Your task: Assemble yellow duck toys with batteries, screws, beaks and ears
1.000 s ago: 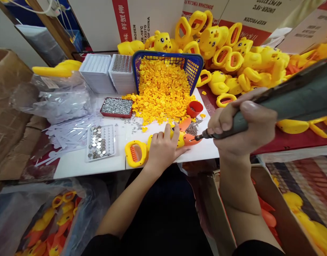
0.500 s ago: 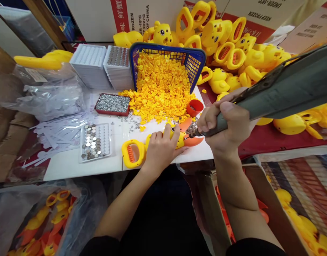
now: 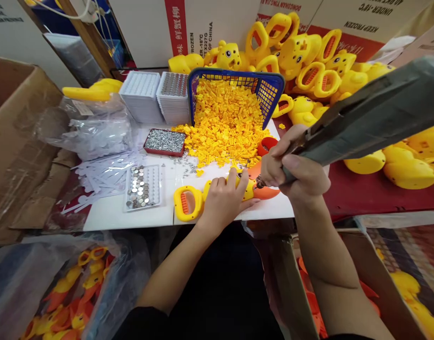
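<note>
A yellow duck-shaped toy clip with a looped handle and orange jaws lies on the white tabletop. My left hand is wrapped over its body and presses it down. In my right hand is a grey power screwdriver, its body slanting up to the right. The screwdriver's tip meets the toy near the base of the orange jaws, and my fingers partly cover that spot. Loose yellow plastic pieces spill from a blue basket just behind the toy. A red cup stands beside my right hand.
A red tray of small metal screws and a white tray with silver discs sit to the left. Stacked white trays stand behind. Yellow duck toys pile up at the back right. Open boxes flank my lap.
The camera view has shifted, so the scene sits further right and slightly lower. The screwdriver's tip stays at the toy's jaw base, and my left hand keeps hold of the toy.
</note>
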Demonstrator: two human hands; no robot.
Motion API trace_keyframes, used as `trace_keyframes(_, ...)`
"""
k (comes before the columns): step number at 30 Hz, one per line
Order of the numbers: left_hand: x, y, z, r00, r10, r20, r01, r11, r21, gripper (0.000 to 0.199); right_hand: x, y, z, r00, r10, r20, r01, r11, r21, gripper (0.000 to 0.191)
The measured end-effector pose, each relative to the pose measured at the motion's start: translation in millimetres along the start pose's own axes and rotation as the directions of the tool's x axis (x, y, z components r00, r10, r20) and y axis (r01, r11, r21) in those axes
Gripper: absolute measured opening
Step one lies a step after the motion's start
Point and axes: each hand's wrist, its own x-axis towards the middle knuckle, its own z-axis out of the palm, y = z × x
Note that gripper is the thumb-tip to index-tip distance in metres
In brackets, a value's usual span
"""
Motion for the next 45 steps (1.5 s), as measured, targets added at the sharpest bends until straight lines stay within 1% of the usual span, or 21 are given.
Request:
trace_keyframes(1, -0.2, -0.4, 0.9, 1.000, 0.005, -0.006, -0.005, 1.000, -0.001, 0.081, 0.7, -0.6, -2.1, 0.998, 0.008, 0.056, -0.009, 1.000, 0.024, 0.014)
trace_keyframes(3, -0.7, -0.9, 2.4, 1.000, 0.007, -0.018, -0.007, 1.000, -0.002, 0.080, 2.4, -1.5, -5.6, 0.994, 0.011, 0.106, -0.017, 0.998, 0.056, 0.013)
trace_keyframes(9, -1.8, -0.7, 4.2, 0.999, 0.017, -0.029, -0.017, 1.000, 0.000, 0.080, 7.6, -1.8, -13.1, 0.992, 0.023, 0.124, -0.033, 0.997, 0.075, 0.010)
trace_keyframes(11, -2.0, -0.2, 3.5, 1.000, 0.019, -0.022, -0.020, 1.000, -0.016, 0.081, 7.8, -2.1, -14.0, 0.993, 0.029, 0.110, -0.037, 0.996, 0.077, 0.012)
trace_keyframes(14, -4.7, -0.5, 0.4, 1.000, 0.025, -0.015, -0.026, 0.997, -0.075, 0.079, 5.7, -5.9, -13.6, 0.999, 0.019, 0.034, -0.022, 0.997, 0.076, 0.011)
trace_keyframes(16, -8.6, -4.4, -3.9, 1.000, 0.020, -0.012, -0.022, 0.990, -0.136, 0.076, 3.2, -12.0, -13.6, 0.997, -0.038, -0.068, 0.044, 0.995, 0.091, 0.009)
trace_keyframes(18, -13.4, -14.9, -10.6, 0.999, 0.031, -0.030, -0.037, 0.971, -0.236, 0.071, 0.5, -20.7, -15.5, 0.980, -0.102, -0.173, 0.117, 0.990, 0.079, 0.007)
trace_keyframes(20, -17.3, -34.0, -19.0, 0.998, 0.029, -0.062, -0.049, 0.935, -0.351, 0.056, -2.1, -30.1, -19.3, 0.966, -0.142, -0.218, 0.153, 0.987, 0.038, 0.007)
trace_keyframes(21, -18.2, -46.6, -23.2, 0.998, -0.011, -0.061, -0.014, 0.918, -0.397, 0.046, -3.3, -34.3, -21.5, 0.964, -0.143, -0.223, 0.151, 0.988, 0.016, 0.007)
trace_keyframes(22, -18.4, -60.5, -27.0, 0.996, -0.085, -0.039, 0.061, 0.904, -0.422, 0.036, -4.5, -37.6, -23.5, 0.966, -0.138, -0.220, 0.141, 0.990, 0.001, 0.006)
trace_keyframes(23, -17.8, -74.9, -29.9, 0.982, -0.191, 0.005, 0.175, 0.888, -0.425, 0.031, -5.6, -39.8, -24.9, 0.968, -0.129, -0.217, 0.131, 0.991, -0.004, 0.006)
trace_keyframes(24, -16.5, -89.1, -31.7, 0.949, -0.307, 0.068, 0.307, 0.860, -0.408, 0.029, -6.6, -40.9, -25.7, 0.969, -0.120, -0.216, 0.123, 0.992, 0.000, 0.005)
trace_keyframes(25, -14.8, -101.9, -32.4, 0.920, -0.379, 0.105, 0.388, 0.837, -0.385, 0.027, -7.7, -40.8, -25.7, 0.970, -0.109, -0.216, 0.114, 0.993, 0.010, 0.005)
trace_keyframes(27, -10.8, -121.4, -30.9, 0.878, -0.450, 0.164, 0.479, 0.805, -0.351, 0.020, -9.6, -38.2, -23.5, 0.971, -0.089, -0.223, 0.100, 0.994, 0.037, 0.004)
trace_keyframes(29, -7.4, -130.7, -27.6, 0.865, -0.456, 0.208, 0.501, 0.793, -0.347, 0.012, -11.1, -34.3, -19.5, 0.969, -0.071, -0.235, 0.088, 0.994, 0.063, 0.005)
trace_keyframes(31, -5.3, -132.1, -25.1, 0.859, -0.452, 0.240, 0.512, 0.781, -0.358, 0.010, -12.2, -31.4, -15.3, 0.968, -0.059, -0.243, 0.080, 0.994, 0.076, 0.007)
trace_keyframes(33, -4.4, -129.9, -24.4, 0.854, -0.454, 0.254, 0.519, 0.769, -0.373, 0.012, -12.5, -30.4, -12.0, 0.967, -0.059, -0.248, 0.080, 0.994, 0.077, 0.010)
trace_keyframes(38, -5.9, -127.3, -24.7, 0.863, -0.445, 0.239, 0.505, 0.762, -0.406, 0.017, -12.2, -34.7, -8.2, 0.957, -0.058, -0.286, 0.081, 0.994, 0.071, 0.012)
trace_keyframes(41, -8.3, -128.8, -22.2, 0.877, -0.442, 0.188, 0.478, 0.769, -0.425, 0.018, -13.0, -38.6, -8.9, 0.962, -0.025, -0.272, 0.046, 0.996, 0.070, 0.010)
trace_keyframes(43, -10.5, -129.5, -21.1, 0.883, -0.450, 0.131, 0.459, 0.771, -0.442, 0.018, -14.0, -40.5, -9.7, 0.966, 0.012, -0.260, 0.006, 0.998, 0.067, 0.007)
trace_keyframes(45, -13.0, -129.0, -22.3, 0.880, -0.470, 0.066, 0.443, 0.765, -0.468, 0.017, -14.8, -41.3, -9.8, 0.966, 0.024, -0.259, -0.008, 0.998, 0.064, 0.005)
